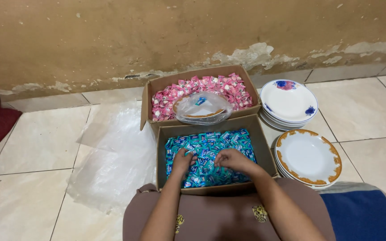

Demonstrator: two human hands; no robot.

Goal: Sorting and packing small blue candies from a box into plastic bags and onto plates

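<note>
both hands (211,161) in blue candies (208,147)

Two bare hands, left hand (183,161) and right hand (232,159), dig into blue-wrapped candies (208,147) filling an open brown cardboard box (264,147) on a tiled floor (41,143).

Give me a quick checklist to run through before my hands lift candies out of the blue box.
1. Both hands in the blue candies: ok, left hand and right hand rest on them.
2. Candies actually gripped: cannot tell, fingers curl into the pile.
3. Near cardboard box well stocked: ok.
4. Plate with plastic bag lying on the pink candies: ok, one blue candy inside.
5. Spare plates in reach: ok, gold-rimmed stack and blue-flowered stack sit at right.
</note>
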